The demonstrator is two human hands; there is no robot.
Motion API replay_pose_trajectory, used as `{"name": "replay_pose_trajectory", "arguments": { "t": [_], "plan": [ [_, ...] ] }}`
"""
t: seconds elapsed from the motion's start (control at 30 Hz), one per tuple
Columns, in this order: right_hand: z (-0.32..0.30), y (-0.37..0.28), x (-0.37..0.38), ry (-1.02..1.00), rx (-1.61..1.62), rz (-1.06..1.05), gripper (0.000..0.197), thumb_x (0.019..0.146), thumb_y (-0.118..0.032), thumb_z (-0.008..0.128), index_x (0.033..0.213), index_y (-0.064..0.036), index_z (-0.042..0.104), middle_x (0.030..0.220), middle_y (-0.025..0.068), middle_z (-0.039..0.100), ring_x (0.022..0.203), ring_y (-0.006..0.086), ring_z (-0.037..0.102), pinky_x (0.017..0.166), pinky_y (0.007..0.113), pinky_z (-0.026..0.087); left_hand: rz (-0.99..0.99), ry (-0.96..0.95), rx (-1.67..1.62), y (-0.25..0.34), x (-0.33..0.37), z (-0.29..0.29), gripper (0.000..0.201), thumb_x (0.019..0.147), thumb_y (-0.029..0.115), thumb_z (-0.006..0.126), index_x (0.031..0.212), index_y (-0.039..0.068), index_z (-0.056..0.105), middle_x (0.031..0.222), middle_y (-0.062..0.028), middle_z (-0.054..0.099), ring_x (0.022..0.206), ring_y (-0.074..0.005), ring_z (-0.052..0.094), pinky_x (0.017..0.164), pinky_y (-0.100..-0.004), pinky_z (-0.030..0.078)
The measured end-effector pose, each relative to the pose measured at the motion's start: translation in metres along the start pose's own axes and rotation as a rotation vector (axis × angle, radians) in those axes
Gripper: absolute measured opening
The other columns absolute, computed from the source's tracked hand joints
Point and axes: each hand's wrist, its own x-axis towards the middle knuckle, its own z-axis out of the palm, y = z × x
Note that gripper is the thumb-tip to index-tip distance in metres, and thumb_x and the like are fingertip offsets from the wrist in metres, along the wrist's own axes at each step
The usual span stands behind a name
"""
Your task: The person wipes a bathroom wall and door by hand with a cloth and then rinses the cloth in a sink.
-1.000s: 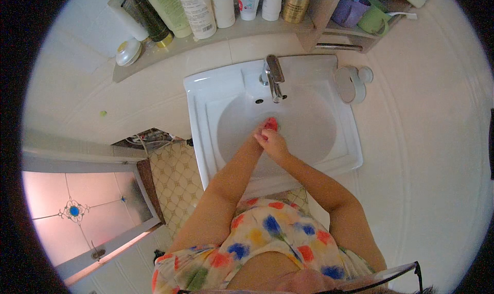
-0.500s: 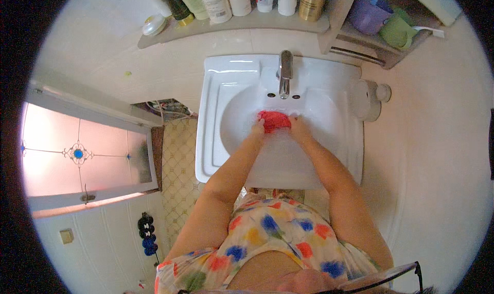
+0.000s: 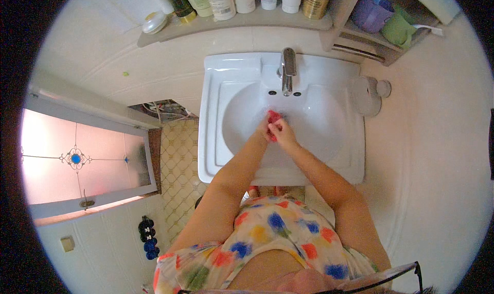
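Note:
A wet-looking red cloth (image 3: 273, 116) is bunched between my two hands over the basin of the white sink (image 3: 242, 162). My left hand (image 3: 266, 130) is closed around its left side. Against its right side, my right hand (image 3: 282, 132) grips the same cloth, so the hands nearly touch. Much of the cloth is hidden behind my fingers. Just beyond the hands, the chrome faucet (image 3: 288, 72) stands at the back of the sink.
Several bottles and tubes line a shelf (image 3: 231, 29) behind the sink. Purple (image 3: 370, 16) and green cups (image 3: 397, 30) sit in a cubby at the far right. A white container (image 3: 368, 96) is beside the sink's right edge. Left is a glass-paned door (image 3: 87, 160).
The cloth was spread wide between my hands and is now bunched narrow. My right hand has moved left, close to my left hand.

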Motion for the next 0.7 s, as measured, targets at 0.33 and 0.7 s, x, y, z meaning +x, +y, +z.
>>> {"name": "replay_pose_trajectory", "arguments": {
  "t": [0.33, 0.7],
  "plan": [
    [-0.020, -0.031, 0.013, 0.003, -0.580, 0.017, 0.028, 0.081, -0.032, 0.046, 0.082, -0.0049, 0.053, 0.079, 0.0141, 0.057, 0.074, 0.0330, 0.055, 0.065, 0.042, 0.043, 0.025, 0.002, -0.220, -0.011, -0.029, 0.038, 0.029, 0.087, 0.034, 0.038, 0.089, 0.009, 0.053, 0.088, -0.0072, 0.057, 0.077, -0.0237, 0.055, 0.070, -0.0425, 0.046],
    [-0.025, 0.029, 0.029, -0.399, -0.841, -0.150, 0.020, 0.070, -0.012, 0.057, 0.089, -0.0058, 0.056, 0.110, 0.0157, 0.045, 0.105, 0.0292, 0.043, 0.085, 0.040, 0.037, 0.163, 0.068, 0.071, 0.020, 0.023, -0.068, 0.019, 0.080, 0.014, 0.047, 0.099, 0.012, 0.049, 0.083, -0.0048, 0.057, 0.076, -0.0193, 0.055, 0.055, -0.0327, 0.046]
  ]
}}
